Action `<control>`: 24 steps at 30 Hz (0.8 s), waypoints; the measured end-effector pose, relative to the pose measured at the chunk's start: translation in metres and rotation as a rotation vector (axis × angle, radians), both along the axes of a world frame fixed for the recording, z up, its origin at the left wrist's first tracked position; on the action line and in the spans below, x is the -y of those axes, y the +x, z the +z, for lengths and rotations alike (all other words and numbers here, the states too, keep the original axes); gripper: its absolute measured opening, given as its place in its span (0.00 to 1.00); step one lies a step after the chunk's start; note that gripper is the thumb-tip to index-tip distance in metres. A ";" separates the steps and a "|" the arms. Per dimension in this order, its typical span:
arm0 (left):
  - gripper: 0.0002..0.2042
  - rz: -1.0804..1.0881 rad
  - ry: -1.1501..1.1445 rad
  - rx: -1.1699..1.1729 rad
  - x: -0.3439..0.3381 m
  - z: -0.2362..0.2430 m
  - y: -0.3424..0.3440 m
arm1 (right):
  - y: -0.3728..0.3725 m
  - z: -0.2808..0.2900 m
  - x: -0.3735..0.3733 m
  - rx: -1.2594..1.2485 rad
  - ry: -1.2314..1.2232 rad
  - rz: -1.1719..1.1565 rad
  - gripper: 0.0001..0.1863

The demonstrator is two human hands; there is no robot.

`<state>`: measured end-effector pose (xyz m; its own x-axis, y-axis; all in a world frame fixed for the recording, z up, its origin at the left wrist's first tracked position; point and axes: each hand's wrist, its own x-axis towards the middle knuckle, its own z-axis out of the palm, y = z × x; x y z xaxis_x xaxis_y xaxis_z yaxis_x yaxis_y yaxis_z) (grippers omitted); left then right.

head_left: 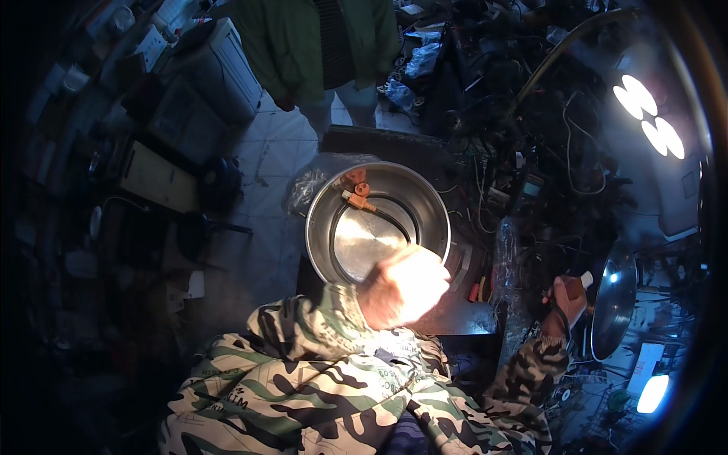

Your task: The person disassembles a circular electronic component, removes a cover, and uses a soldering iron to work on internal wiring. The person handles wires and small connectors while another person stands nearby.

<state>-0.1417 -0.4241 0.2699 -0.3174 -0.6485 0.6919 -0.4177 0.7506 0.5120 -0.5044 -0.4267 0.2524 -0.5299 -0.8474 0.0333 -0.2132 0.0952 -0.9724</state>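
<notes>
A round steel pot (313, 239) sits in front of me. Inside it is a black cable (393, 221) with an orange plug-like connector (359, 201) on its end, whose tip is pale. The cable runs to my left hand (406, 284), which is closed in a fist at the pot's near rim. Glare washes out its fingers, and the cable disappears beneath them. Off to the right, my right hand (567, 298) is closed around a small piece with a pale blunt tip (586, 279); its kind is unclear. Just beyond that hand is a shiny round metal disc (615, 307).
Clear plastic wrap (305, 187) bunches beside the pot. Red and yellow tool handles (475, 291) lie to its right, near a plastic bottle (506, 246). Tangled cables crowd the far right. Across from me stands a person in a green jacket (284, 49). Bright lamps (649, 114) shine at upper right.
</notes>
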 end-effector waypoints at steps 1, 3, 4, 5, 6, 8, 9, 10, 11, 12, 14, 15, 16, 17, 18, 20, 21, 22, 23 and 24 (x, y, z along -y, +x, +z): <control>0.11 0.100 0.045 0.254 0.006 -0.033 0.023 | -0.025 -0.025 0.017 0.005 0.025 0.052 0.05; 0.19 0.403 0.866 0.428 0.011 -0.031 0.061 | -0.068 -0.079 0.054 -0.247 0.065 0.232 0.12; 0.22 0.621 1.084 0.589 0.015 -0.026 0.073 | -0.058 -0.085 0.081 -0.573 0.363 0.359 0.21; 0.25 0.637 1.000 0.643 0.031 -0.063 0.077 | -0.075 -0.086 0.086 -0.735 0.512 0.365 0.24; 0.28 0.666 1.067 0.711 0.039 -0.080 0.086 | -0.075 -0.099 0.100 -0.861 0.635 0.434 0.27; 0.28 0.678 1.152 0.810 0.052 -0.113 0.086 | -0.082 -0.113 0.101 -0.923 0.786 0.585 0.30; 0.27 0.739 1.150 0.847 0.054 -0.125 0.085 | -0.078 -0.115 0.109 -0.962 0.843 0.678 0.32; 0.27 0.796 1.147 0.885 0.058 -0.136 0.082 | -0.076 -0.116 0.115 -1.001 0.902 0.767 0.34; 0.27 0.780 1.143 0.865 0.062 -0.145 0.084 | -0.078 -0.121 0.113 -1.034 0.975 0.848 0.36; 0.27 0.764 1.137 0.841 0.069 -0.154 0.085 | -0.091 -0.135 0.109 -1.029 0.896 0.914 0.32; 0.17 0.997 0.937 0.695 0.079 -0.174 0.076 | -0.114 -0.162 0.095 -1.011 0.742 1.039 0.26; 0.16 1.056 1.014 0.760 0.081 -0.178 0.078 | -0.100 -0.153 0.100 -0.854 0.819 0.963 0.23; 0.16 1.109 1.092 0.824 0.085 -0.182 0.080 | -0.090 -0.139 0.100 -0.825 0.631 0.955 0.17; 0.16 1.139 1.156 0.891 0.091 -0.184 0.078 | -0.075 -0.112 0.095 -0.809 0.449 0.931 0.14; 0.13 1.075 1.141 0.881 0.091 -0.184 0.079 | -0.051 -0.084 0.089 -0.766 0.353 0.868 0.13; 0.08 0.953 1.097 0.880 0.093 -0.179 0.090 | -0.003 -0.043 0.083 -0.661 0.158 0.733 0.11; 0.06 1.036 1.144 0.852 0.091 -0.178 0.095 | 0.033 -0.020 0.081 -0.491 0.208 0.711 0.10; 0.13 0.890 1.213 0.860 0.091 -0.168 0.100 | 0.065 0.002 0.074 -0.340 0.269 0.675 0.09; 0.18 0.882 1.229 0.806 0.090 -0.148 0.097 | 0.085 0.010 0.066 -0.255 0.250 0.705 0.09; 0.24 0.887 1.239 0.752 0.086 -0.129 0.097 | 0.103 0.015 0.063 -0.166 0.219 0.743 0.09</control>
